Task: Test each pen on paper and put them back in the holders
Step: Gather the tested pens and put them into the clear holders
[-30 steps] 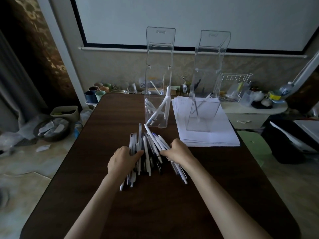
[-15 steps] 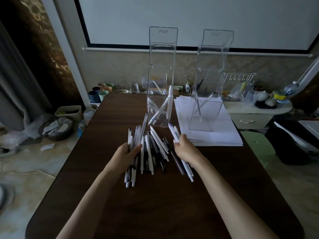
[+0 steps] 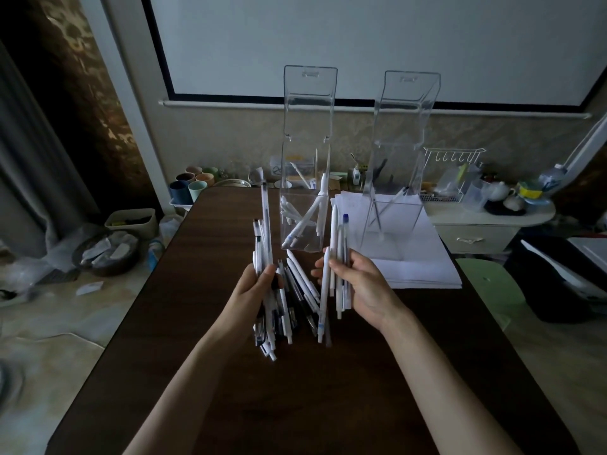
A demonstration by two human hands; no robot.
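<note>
My left hand (image 3: 254, 290) grips a bundle of white pens (image 3: 264, 244), raised off the dark table with tips pointing up. My right hand (image 3: 364, 289) holds a second bunch of pens (image 3: 338, 257), also lifted and upright. Between the hands several more pens (image 3: 300, 287) lie on the table. Two tall clear holders stand behind: the left holder (image 3: 307, 152) contains several white pens, the right holder (image 3: 399, 152) stands on a stack of white paper (image 3: 423, 267) and holds a few thin pens.
The dark wooden table (image 3: 295, 389) stretches toward me. Cups (image 3: 189, 187) and clutter sit past its far edge. A low white cabinet (image 3: 492, 218) with dishes is at the right, a green stool (image 3: 489, 287) beside the table, and bins on the floor at the left.
Both hands closed on bunches of pens from the pile and lifted them off the table, tilting them upright. Fewer pens lie flat between the hands.
</note>
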